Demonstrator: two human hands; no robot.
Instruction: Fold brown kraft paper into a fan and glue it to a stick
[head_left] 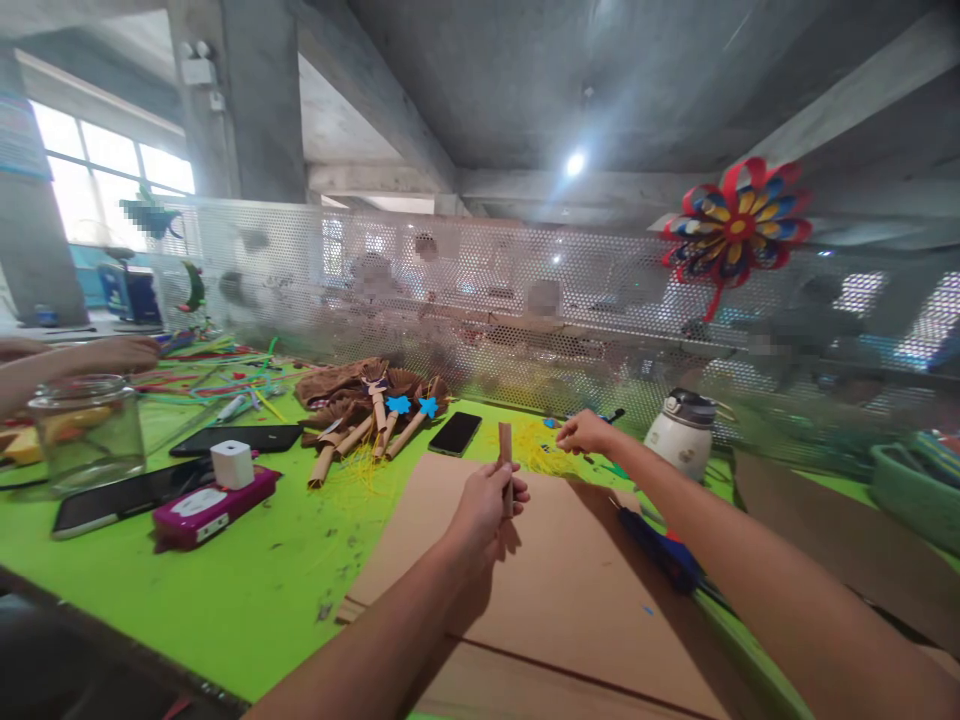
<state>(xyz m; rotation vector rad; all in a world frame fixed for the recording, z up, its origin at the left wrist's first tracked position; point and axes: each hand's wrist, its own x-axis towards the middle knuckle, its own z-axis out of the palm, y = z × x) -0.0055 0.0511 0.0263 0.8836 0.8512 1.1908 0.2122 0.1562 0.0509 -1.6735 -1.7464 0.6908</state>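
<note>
"Which step seems to be in hand in the head view?"

"Yellow shreds (551, 450) are apparently being reached for by the right hand (577, 434); a light, narrow pinch is probably called for. Its fingers are bent together, but whether anything is pinched cannot be told."

"And the brown paper roll (506, 440)?"

"It is held nearly upright by the left hand (486, 503), fingers closed round its lower part, top left exposed, above the brown sheets (555, 590)."
</note>
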